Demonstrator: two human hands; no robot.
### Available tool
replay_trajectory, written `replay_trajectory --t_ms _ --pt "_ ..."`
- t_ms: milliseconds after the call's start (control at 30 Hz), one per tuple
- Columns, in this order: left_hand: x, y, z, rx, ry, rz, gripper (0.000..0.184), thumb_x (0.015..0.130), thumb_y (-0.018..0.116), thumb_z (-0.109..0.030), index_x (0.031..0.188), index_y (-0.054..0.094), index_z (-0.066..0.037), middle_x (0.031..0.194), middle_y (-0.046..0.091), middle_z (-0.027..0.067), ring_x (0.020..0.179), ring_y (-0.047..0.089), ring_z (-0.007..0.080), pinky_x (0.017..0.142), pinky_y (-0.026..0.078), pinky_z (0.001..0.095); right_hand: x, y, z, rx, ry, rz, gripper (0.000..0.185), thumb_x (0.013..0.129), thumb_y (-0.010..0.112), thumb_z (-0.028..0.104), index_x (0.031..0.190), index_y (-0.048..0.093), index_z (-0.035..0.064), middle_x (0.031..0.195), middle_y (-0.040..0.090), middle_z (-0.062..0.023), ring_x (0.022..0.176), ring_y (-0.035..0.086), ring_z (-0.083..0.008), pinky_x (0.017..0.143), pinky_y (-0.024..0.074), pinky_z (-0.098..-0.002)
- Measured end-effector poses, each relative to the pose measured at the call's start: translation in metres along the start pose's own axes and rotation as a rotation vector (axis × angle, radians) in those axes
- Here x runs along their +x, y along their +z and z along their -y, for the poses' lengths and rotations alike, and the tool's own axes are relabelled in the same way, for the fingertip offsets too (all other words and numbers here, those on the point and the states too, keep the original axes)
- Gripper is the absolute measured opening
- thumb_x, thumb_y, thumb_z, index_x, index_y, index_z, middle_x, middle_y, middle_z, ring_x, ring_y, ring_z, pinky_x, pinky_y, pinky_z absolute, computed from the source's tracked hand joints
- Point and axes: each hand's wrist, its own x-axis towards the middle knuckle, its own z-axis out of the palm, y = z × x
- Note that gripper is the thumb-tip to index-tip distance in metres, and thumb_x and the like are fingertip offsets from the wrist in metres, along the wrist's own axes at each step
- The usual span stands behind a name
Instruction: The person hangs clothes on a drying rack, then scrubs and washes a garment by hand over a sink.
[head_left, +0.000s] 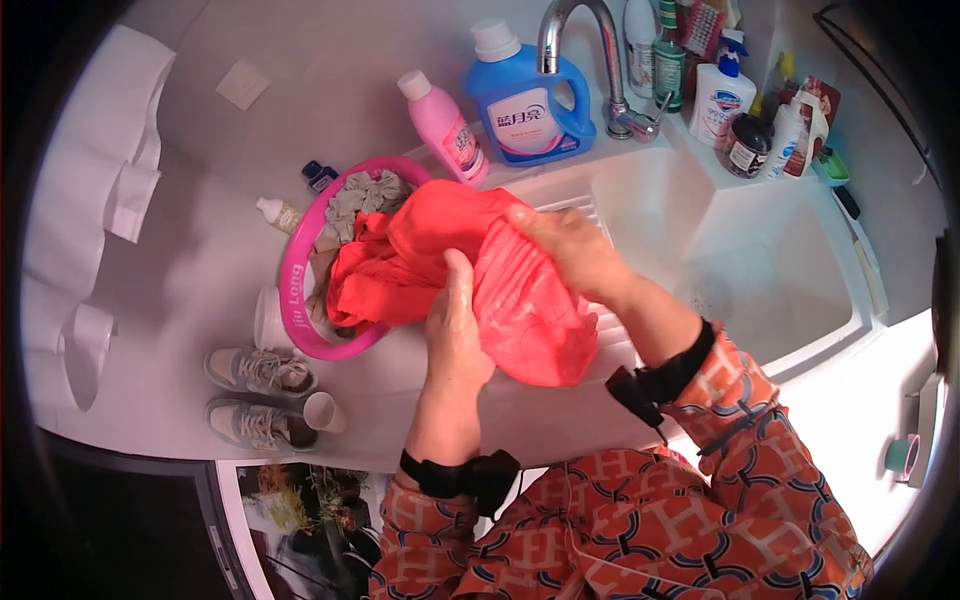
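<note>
The left hand (460,338) and the right hand (578,252) both keep the red cloth (535,315) in their grip. This cloth is partly over the pink basin (297,268), where also a grey cloth (362,200) lies, and partly beside it, near the sink (800,285).

Orange-red garment (640,520) with pale H letters and blue arcs, black straps (690,362) at both wrists

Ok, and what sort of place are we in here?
Probably a home laundry or wash area: there's a white sink, a big blue bottle that looks like detergent, and red cloth held partly over a pink basin.
</note>
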Motion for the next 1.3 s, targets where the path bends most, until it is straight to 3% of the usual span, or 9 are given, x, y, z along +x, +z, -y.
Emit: replay_trajectory --t_ms 33,100,200,333,533,700,1000,1167,1300 --pt "-0.001 -0.010 -0.001 0.087 0.001 0.074 0.042 0.089 0.058 -0.027 0.117 0.052 0.004 0.108 0.059 0.0100 0.097 0.058 0.0167 0.085 0.047 0.0313 -0.004 -0.005 0.002 0.227 0.030 0.113 0.042 0.090 0.054 0.037 0.089 0.065 -0.0029 0.078 0.064 -0.0051 0.066 0.058 -0.0100 0.062 0.0490 -0.0265" --pt "-0.005 -0.013 -0.006 0.241 0.020 0.203 0.040 0.084 0.064 -0.016 0.116 0.052 0.004 0.107 0.060 0.0110 0.094 0.060 0.0164 0.085 0.047 0.0321 -0.009 -0.012 0.004 0.271 0.081 0.151 0.039 0.091 0.054 0.035 0.093 0.064 -0.0027 0.080 0.065 -0.0061 0.068 0.059 -0.0093 0.063 0.0490 -0.0253" --pt "-0.008 -0.023 -0.010 0.356 0.017 0.214 0.040 0.083 0.065 -0.013 0.116 0.052 0.005 0.108 0.060 0.0109 0.095 0.059 0.0162 0.086 0.047 0.0315 -0.016 -0.023 0.002 0.280 0.129 0.191 0.037 0.091 0.055 0.033 0.096 0.063 -0.0027 0.083 0.065 -0.0067 0.071 0.060 -0.0085 0.065 0.0491 -0.0242" --pt "-0.011 -0.024 -0.011 0.245 0.074 0.147 0.034 0.085 0.063 -0.014 0.112 0.055 0.004 0.107 0.061 0.0101 0.094 0.060 0.0162 0.086 0.046 0.0300 -0.029 -0.025 0.000 0.328 0.153 0.270 0.031 0.089 0.059 0.028 0.097 0.064 -0.0013 0.087 0.065 -0.0048 0.075 0.059 -0.0072 0.069 0.0484 -0.0235" --pt "-0.003 -0.009 0.008 -0.037 0.104 -0.050 0.027 0.089 0.058 -0.019 0.106 0.058 0.003 0.100 0.062 0.0084 0.091 0.060 0.0160 0.082 0.047 0.0290 -0.051 -0.010 -0.002 0.090 -0.091 0.341 0.026 0.087 0.062 0.021 0.101 0.062 -0.0011 0.089 0.063 0.0001 0.078 0.055 -0.0064 0.072 0.0459 -0.0229" --pt "-0.006 -0.006 0.015 0.152 0.166 -0.108 0.028 0.092 0.053 -0.021 0.106 0.058 0.003 0.102 0.059 0.0058 0.092 0.055 0.0103 0.080 0.045 0.0255 -0.061 0.004 -0.006 -0.381 -0.359 0.247 0.025 0.084 0.060 0.023 0.082 0.055 -0.0014 0.055 0.049 -0.0097 0.054 0.046 -0.0093 0.052 0.0401 -0.0301" --pt "-0.021 0.006 0.008 0.226 0.208 0.051 0.025 0.094 0.048 -0.013 0.112 0.054 0.003 0.106 0.057 0.0051 0.093 0.052 0.0082 0.083 0.042 0.0238 -0.039 -0.006 0.000 0.150 -0.107 0.166 0.023 0.091 0.056 0.020 0.099 0.061 0.0001 0.086 0.062 -0.0002 0.074 0.054 -0.0074 0.068 0.0464 -0.0245" --pt "-0.027 -0.003 -0.002 0.331 0.161 0.141 0.024 0.086 0.061 -0.015 0.102 0.059 0.003 0.090 0.061 0.0025 0.082 0.053 0.0058 0.070 0.043 0.0212 -0.040 -0.026 0.002 0.539 0.073 0.262 0.021 0.090 0.053 0.014 0.101 0.060 -0.0033 0.093 0.065 -0.0103 0.084 0.063 -0.0164 0.077 0.0509 -0.0279" --pt "-0.031 -0.001 -0.015 0.738 0.144 0.087 0.016 0.084 0.063 -0.012 0.090 0.062 0.002 0.079 0.061 0.0018 0.076 0.053 0.0045 0.065 0.043 0.0218 -0.043 -0.029 -0.001 0.663 0.103 0.269 0.027 0.091 0.052 0.017 0.104 0.057 -0.0060 0.097 0.064 -0.0133 0.085 0.063 -0.0189 0.078 0.0518 -0.0311"
